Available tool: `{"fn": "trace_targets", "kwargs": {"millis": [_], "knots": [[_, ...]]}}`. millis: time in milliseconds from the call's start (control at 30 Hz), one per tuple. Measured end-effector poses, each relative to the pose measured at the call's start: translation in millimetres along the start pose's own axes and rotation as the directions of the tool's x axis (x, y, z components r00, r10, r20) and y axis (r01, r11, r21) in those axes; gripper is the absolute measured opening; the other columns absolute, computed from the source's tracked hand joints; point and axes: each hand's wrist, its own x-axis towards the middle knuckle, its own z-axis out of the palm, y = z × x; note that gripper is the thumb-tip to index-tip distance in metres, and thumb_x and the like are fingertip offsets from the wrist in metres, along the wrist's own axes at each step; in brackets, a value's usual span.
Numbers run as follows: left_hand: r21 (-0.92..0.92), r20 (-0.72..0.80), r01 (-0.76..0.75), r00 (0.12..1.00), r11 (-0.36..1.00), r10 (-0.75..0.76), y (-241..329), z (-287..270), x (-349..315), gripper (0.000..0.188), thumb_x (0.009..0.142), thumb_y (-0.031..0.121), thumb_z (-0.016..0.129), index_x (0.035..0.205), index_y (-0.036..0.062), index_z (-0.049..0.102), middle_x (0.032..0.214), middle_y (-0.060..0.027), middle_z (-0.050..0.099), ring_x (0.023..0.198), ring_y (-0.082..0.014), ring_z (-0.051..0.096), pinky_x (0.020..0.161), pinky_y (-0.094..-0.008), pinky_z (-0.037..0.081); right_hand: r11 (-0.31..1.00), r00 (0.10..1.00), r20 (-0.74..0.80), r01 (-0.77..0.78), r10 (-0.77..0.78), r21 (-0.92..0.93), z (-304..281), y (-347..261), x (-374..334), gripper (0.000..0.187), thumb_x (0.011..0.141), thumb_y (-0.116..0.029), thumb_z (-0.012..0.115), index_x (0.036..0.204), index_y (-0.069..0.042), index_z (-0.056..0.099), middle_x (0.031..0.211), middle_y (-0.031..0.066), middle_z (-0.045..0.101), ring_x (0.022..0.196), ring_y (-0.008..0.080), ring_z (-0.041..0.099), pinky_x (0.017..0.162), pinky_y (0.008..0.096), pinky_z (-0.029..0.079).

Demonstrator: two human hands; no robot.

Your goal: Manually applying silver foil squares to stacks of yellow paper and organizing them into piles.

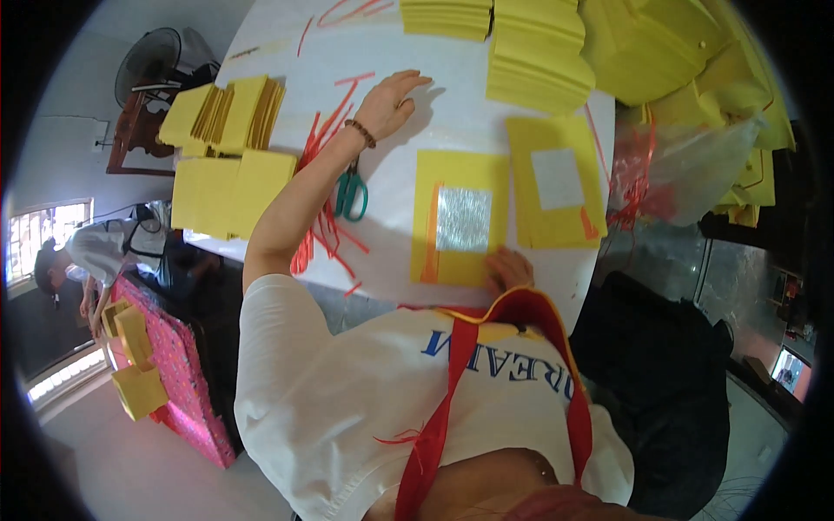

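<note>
My left hand (391,104), a beaded bracelet on its wrist, is stretched over the white table with its fingers apart and nothing in them. Beside that forearm lie a bundle of thin red strips (326,230) and scissors with green handles (352,194). A flat yellow piece (460,165) is in front of me, bearing a silver foil rectangle (463,220) and an orange strip (431,233). My right hand (510,271) rests at its lower right corner, fingers partly visible and laid on the edge. To its right lies another yellow piece (543,139) with a pale rectangle.
Stacks of yellow pieces stand on the white table (382,226) at the left (234,187) and far right (539,65). A clear plastic bag (678,169) hangs by the right edge. Another person (113,239) works at a pink-covered table (178,365) at the left.
</note>
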Motion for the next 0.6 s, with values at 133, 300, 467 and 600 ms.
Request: {"fn": "trace_targets", "kwargs": {"millis": [133,300,467,600], "knots": [[-0.090,0.136,0.065,0.989,0.994,-0.052,54,19,-84,0.047,0.073,-0.001,0.050,0.119,0.0108,0.052,0.122,-0.0147,0.050,0.109,-0.0345,0.047,0.092,-0.0406,0.039,1.000,1.000,-0.015,-0.007,0.007,0.007,0,2,4,0.033,0.067,-0.008,0.067,0.099,-0.011,0.061,0.107,0.0047,0.057,0.110,0.0227,0.051,0.092,0.0403,0.036],[0.105,0.344,-0.221,0.923,0.970,0.173,121,38,-159,0.044,0.071,0.026,0.066,0.111,0.0109,0.056,0.122,-0.0104,0.048,0.113,-0.0274,0.043,0.094,-0.0421,0.033,1.000,0.998,0.053,-0.018,0.018,-0.003,-3,-2,7,0.031,0.069,-0.007,0.066,0.100,-0.009,0.061,0.107,0.0056,0.056,0.111,0.0235,0.049,0.093,0.0399,0.035],[0.211,0.310,-0.204,0.941,0.956,0.133,129,52,-185,0.056,0.067,0.032,0.069,0.115,0.0105,0.051,0.122,-0.0092,0.047,0.113,-0.0259,0.041,0.093,-0.0416,0.033,0.999,0.996,0.080,-0.028,0.026,0.027,-5,-6,4,0.028,0.072,-0.007,0.064,0.100,-0.008,0.061,0.107,0.0075,0.057,0.112,0.0253,0.049,0.095,0.0399,0.033],[0.158,0.289,-0.315,0.921,0.936,0.261,128,53,-190,0.043,0.069,0.024,0.068,0.105,0.0034,0.055,0.106,-0.0082,0.054,0.101,-0.0229,0.049,0.082,-0.0311,0.043,0.989,0.992,0.096,-0.097,0.087,0.109,-12,-11,7,0.022,0.080,-0.012,0.058,0.101,-0.006,0.061,0.109,0.0087,0.057,0.111,0.0266,0.049,0.096,0.0387,0.032]]}}
